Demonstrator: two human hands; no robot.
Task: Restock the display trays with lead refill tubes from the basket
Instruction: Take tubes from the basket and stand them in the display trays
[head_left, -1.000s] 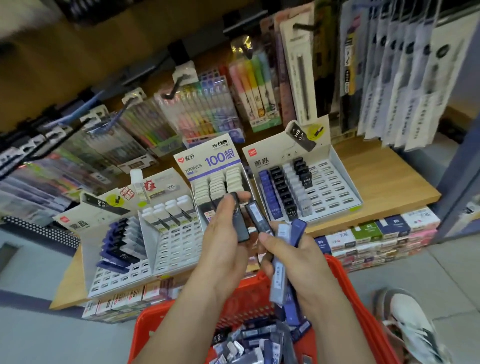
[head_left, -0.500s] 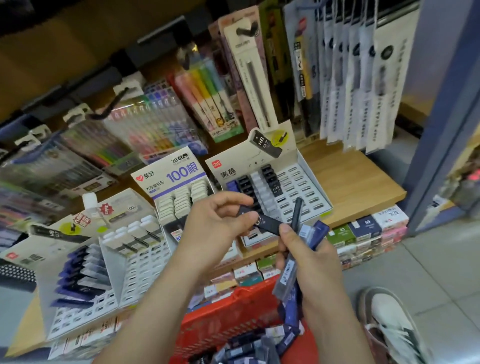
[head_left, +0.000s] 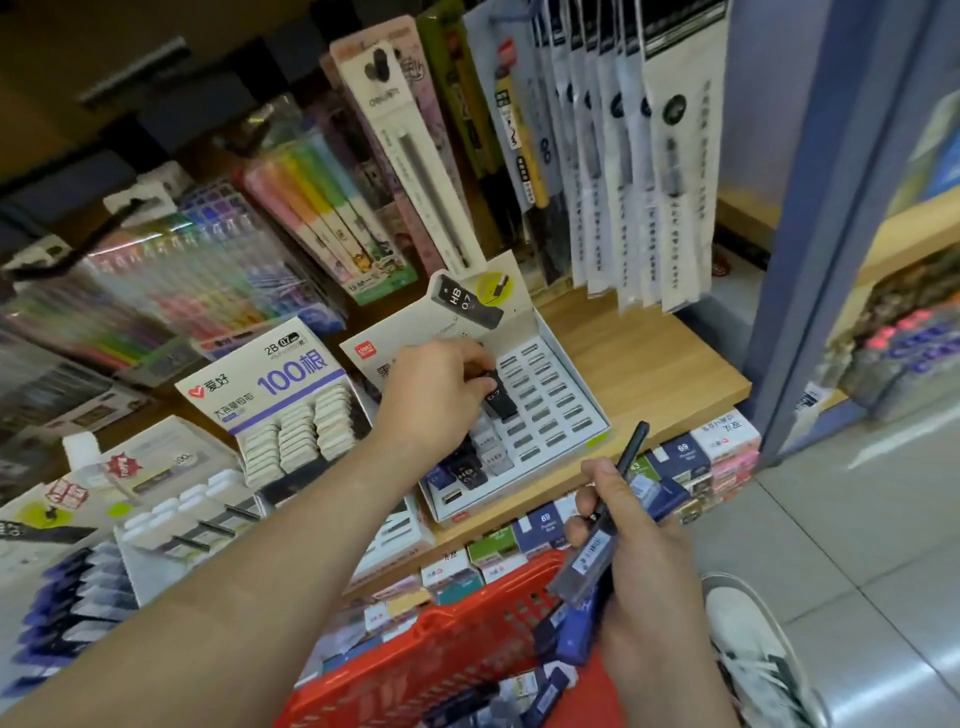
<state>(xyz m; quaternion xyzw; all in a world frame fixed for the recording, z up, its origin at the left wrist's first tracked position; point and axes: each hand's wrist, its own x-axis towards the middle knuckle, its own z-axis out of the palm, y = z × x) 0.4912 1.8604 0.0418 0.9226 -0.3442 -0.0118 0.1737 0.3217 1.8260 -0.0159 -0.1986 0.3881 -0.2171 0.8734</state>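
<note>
The left hand (head_left: 441, 387) covers the upper left of the white display tray (head_left: 563, 415), so the tubes under its palm and most of the tray's printed header are hidden. Its thumb and fingertips pinch one black lead refill tube (head_left: 500, 399) marked 0.7, held tilted over the tray's middle columns. Whether the tube's lower end touches a slot I cannot tell. Below the hand a few black and grey tubes stand in the tray's near rows, too blurred to count surely.

The right hand (head_left: 641, 556) hovers over the red basket (head_left: 467, 639), fingers curled round a fanned bundle of tubes (head_left: 587, 564). The bundle has one slim dark tube pointing upward, one grey translucent tube angled down, and at least two blue ones partly buried behind the palm. More tubes lie in the basket, cut off by the lower edge and smeared by motion, so they cannot be counted.

The display tray sits on a wooden shelf (head_left: 654, 374). Just to its left stands one tray with a "100" header (head_left: 291, 371), holding pale packs in three columns. The trays farther left are blurred. One white shoe (head_left: 753, 654) shows on the floor at lower right, partly cropped.
</note>
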